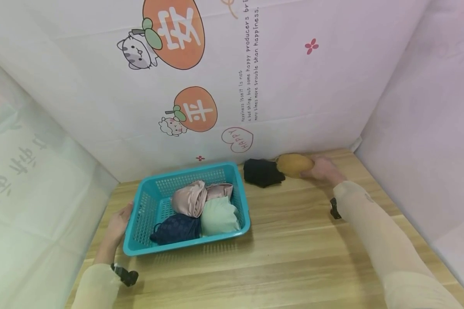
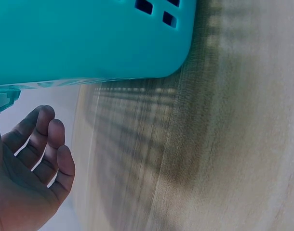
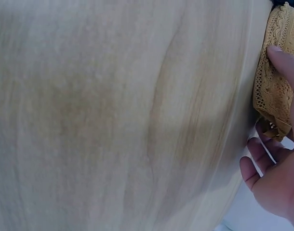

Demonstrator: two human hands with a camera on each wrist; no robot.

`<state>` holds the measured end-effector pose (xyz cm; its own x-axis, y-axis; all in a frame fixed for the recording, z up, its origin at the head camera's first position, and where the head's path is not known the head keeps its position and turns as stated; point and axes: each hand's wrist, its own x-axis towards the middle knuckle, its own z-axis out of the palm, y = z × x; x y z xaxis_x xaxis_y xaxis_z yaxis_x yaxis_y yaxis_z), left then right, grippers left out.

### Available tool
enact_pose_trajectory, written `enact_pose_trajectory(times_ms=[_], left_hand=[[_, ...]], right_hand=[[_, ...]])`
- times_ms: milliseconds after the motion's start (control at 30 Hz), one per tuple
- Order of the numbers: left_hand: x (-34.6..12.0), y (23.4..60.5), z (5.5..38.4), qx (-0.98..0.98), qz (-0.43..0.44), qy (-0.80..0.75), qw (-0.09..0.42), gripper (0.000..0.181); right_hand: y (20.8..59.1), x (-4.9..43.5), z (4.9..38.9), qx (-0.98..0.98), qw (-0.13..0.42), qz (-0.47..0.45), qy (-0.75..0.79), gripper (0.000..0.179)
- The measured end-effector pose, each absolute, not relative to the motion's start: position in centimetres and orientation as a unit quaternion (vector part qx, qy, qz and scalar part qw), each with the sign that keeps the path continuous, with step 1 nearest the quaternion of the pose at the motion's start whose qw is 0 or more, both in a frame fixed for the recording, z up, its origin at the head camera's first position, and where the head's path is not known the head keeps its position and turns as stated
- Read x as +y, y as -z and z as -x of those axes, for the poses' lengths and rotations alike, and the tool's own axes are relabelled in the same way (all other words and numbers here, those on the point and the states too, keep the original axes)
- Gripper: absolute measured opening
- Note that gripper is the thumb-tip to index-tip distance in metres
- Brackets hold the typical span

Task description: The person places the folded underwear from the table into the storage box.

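Note:
My right hand [image 1: 322, 168] pinches the right end of a mustard-yellow bra [image 1: 295, 165], folded into a rounded cup shape, near the table's back edge. In the right wrist view the thumb lies on its lace trim [image 3: 268, 79], with the fingers curled beneath. A black folded garment [image 1: 262, 172] lies against its left side. At the left end of a turquoise basket [image 1: 185, 244] is my left hand [image 1: 118, 221]. The left wrist view shows its fingers [image 2: 49, 144] loosely bent outside the basket wall; the thumb is mostly hidden by the rim.
Inside the basket are pink satin garments [image 1: 189, 199], a mint-green one [image 1: 219, 216] and a navy one [image 1: 178, 228] with a thin strap loop. The wood-grain table [image 1: 286, 253] meets a printed white cloth wall [image 1: 294, 94] at the back, with cloth walls at both sides.

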<state>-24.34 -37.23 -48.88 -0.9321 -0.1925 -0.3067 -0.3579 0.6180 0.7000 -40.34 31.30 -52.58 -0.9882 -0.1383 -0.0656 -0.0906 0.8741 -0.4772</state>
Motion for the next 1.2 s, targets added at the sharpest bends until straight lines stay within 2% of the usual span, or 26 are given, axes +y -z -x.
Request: enact_pose_trajectory(times_ms=[167, 433, 733, 867, 1067, 1200], left_hand=[[-37.2, 48.8, 24.2, 0.895, 0.149, -0.409, 0.097, 0.102], [-37.2, 48.9, 23.9, 0.894, 0.15, -0.41, 0.102, 0.103], [-37.1, 49.0, 23.6, 0.894, 0.149, -0.411, 0.099, 0.101], [-37.1, 48.9, 23.7, 0.894, 0.143, -0.415, 0.091, 0.101], [-37.1, 48.8, 23.7, 0.899, 0.141, -0.409, 0.073, 0.098], [-37.1, 48.8, 23.7, 0.9, 0.138, -0.407, 0.068, 0.097]], right_hand=[[52.6, 31.0, 40.0, 0.961, 0.041, 0.072, 0.265, 0.068], [52.8, 30.6, 39.4, 0.953, 0.036, 0.11, 0.281, 0.051], [53.1, 30.8, 39.6, 0.953, 0.022, 0.114, 0.28, 0.041], [52.8, 30.9, 39.6, 0.95, 0.026, 0.111, 0.291, 0.042], [52.3, 30.9, 39.5, 0.943, 0.025, 0.111, 0.311, 0.052], [51.9, 30.8, 39.4, 0.941, 0.015, 0.118, 0.316, 0.052]])
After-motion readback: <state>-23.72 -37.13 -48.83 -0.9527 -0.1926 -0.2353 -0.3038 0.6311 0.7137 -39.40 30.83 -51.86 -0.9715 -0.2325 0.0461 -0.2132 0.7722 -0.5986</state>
